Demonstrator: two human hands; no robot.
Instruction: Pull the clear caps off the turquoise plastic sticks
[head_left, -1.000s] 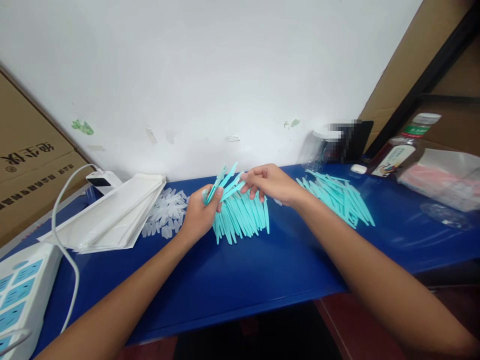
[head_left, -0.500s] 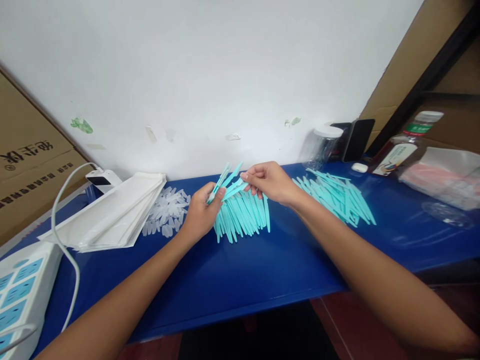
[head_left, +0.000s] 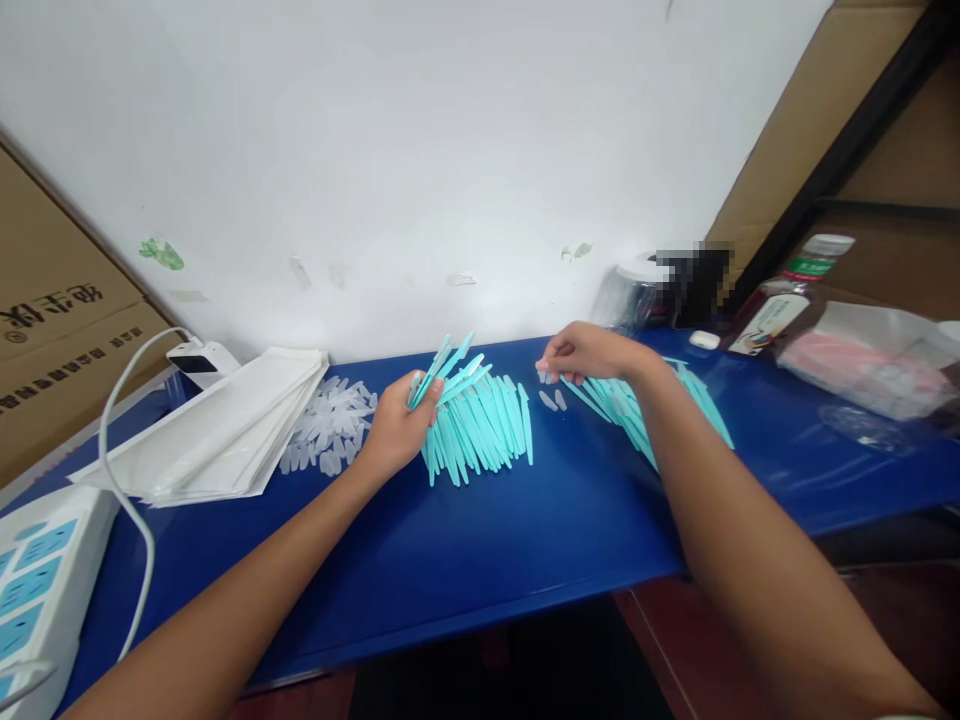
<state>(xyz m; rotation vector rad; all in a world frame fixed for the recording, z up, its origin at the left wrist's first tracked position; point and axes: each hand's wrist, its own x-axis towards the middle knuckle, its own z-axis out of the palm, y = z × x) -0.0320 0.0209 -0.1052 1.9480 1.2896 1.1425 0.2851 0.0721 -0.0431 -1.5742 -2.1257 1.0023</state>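
My left hand (head_left: 405,412) is closed around several turquoise eyebrow razors (head_left: 450,362), which fan out up and to the right from the fingers. Below them a pile of turquoise razors (head_left: 480,430) lies side by side on the blue table. To the right, my right hand (head_left: 585,352) pinches with thumb and forefinger at small clear blade caps (head_left: 546,374) just above or on the table; how many are held I cannot tell. Two loose clear caps (head_left: 553,401) lie just below its fingertips. A second razor pile (head_left: 622,412) is partly hidden by my right forearm.
Left of the razors sit a heap of clear caps (head_left: 330,425) and a stack of white pouches (head_left: 225,430). A power strip (head_left: 45,590) with a white cable lies at the left edge. A jar (head_left: 626,295), a bottle (head_left: 784,295) and a plastic bag (head_left: 862,360) stand back right.
My right hand has left the razors in my left hand and moved right, down toward the table by the loose caps. My left hand keeps its hold on the razors almost in place.
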